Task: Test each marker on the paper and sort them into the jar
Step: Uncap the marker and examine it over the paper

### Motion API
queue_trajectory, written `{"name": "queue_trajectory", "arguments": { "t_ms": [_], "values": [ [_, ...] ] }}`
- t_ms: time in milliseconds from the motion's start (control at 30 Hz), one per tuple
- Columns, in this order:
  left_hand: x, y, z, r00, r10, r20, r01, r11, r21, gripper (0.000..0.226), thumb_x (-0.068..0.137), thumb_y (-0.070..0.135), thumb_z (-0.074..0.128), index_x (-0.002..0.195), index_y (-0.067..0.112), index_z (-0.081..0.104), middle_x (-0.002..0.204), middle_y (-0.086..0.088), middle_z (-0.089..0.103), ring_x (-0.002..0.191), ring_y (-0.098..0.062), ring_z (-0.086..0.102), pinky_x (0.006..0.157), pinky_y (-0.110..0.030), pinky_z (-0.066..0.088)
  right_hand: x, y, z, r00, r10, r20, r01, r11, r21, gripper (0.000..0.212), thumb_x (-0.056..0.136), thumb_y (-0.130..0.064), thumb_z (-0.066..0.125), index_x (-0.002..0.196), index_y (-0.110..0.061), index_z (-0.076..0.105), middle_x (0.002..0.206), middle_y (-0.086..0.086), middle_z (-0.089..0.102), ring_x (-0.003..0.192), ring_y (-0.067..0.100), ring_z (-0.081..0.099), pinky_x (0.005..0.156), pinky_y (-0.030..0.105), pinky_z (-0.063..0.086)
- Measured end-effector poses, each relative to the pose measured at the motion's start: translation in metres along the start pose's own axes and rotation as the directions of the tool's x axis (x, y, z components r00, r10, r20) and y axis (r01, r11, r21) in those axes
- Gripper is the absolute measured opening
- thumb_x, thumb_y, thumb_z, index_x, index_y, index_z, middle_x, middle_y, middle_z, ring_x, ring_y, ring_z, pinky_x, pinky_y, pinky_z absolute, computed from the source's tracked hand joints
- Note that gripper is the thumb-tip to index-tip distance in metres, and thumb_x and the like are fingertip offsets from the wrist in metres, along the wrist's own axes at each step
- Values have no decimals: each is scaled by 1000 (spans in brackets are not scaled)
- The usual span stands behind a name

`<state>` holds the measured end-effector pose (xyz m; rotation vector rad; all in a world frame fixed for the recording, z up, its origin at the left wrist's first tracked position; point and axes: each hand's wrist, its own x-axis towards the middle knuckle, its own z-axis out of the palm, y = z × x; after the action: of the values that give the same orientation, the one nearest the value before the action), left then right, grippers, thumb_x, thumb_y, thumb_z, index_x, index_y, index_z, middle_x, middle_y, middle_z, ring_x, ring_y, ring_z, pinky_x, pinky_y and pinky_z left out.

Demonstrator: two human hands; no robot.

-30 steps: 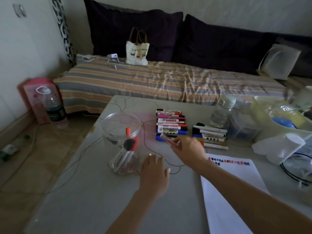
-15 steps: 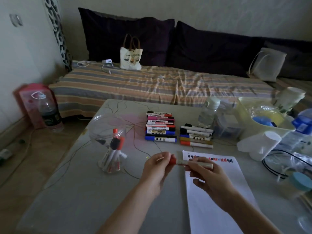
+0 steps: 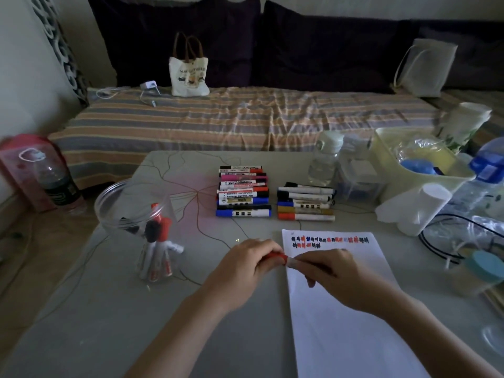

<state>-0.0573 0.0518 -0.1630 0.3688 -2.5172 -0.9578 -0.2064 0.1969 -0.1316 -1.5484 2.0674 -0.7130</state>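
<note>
Head view: both hands meet just below the middle of the frame, over the grey counter (image 3: 109,309), holding one marker (image 3: 281,259) between them. The left hand (image 3: 245,264) curls its fingers round the marker's red cap end; the right hand (image 3: 332,271) grips the pale barel just beside it, so only a short red and white stretch of the marker shows between the two fists. The marker lies roughly level, at the left edge of the paper (image 3: 343,317), a white sheet running from centre to the lower right. Near the sheet's top edge sit two short rows of scribbled test marks (image 3: 328,240) in black, red and blue.

Left of centre stands the clear jar (image 3: 136,214), open at the top, with several markers upright inside it, red and black caps showing. Above the hands, two groups of markers lie in neat rows: the left row (image 3: 244,191) and the right row (image 3: 305,201), just apart from each other.

At the right edge are a pale yellow bin (image 3: 387,170), clear bottles and a black cable. A striped bed (image 3: 245,118) fills the upper frame, with a tote bag (image 3: 189,75) on it.
</note>
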Motion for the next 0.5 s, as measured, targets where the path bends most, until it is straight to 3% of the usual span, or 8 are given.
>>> {"name": "queue_trajectory", "arguments": {
  "t_ms": [100,200,333,500],
  "values": [
    [1,-4,4,999,-29,37,28,999,24,39,92,49,42,102,20,66,91,8,65,85,-6,56,76,-29,47,-1,8,6,988,-76,-132,71,997,-43,21,94,-33,57,75,-30,64,59,-11,57,57,3,55,51,16,39],
    [4,-5,6,996,-79,49,80,996,-28,38,93,49,43,97,19,66,82,3,65,76,-12,59,70,-37,47,0,18,8,940,-246,-237,197,958,-210,31,93,-45,48,86,-24,70,66,-10,58,61,10,53,52,23,41],
    [7,-4,4,976,-190,108,203,972,-121,24,99,38,47,86,25,64,68,2,55,59,-12,46,59,-30,36,-1,27,10,883,-363,-297,238,893,-382,30,97,-43,47,98,-24,70,81,-10,66,70,9,59,56,29,51],
    [12,4,1,925,-283,252,314,945,-91,35,101,38,42,81,22,65,64,9,51,55,-5,42,59,-27,34,-7,33,12,851,-429,-301,253,839,-481,23,97,-36,51,103,-21,68,84,-5,66,73,15,61,58,33,53]
  ]
}}
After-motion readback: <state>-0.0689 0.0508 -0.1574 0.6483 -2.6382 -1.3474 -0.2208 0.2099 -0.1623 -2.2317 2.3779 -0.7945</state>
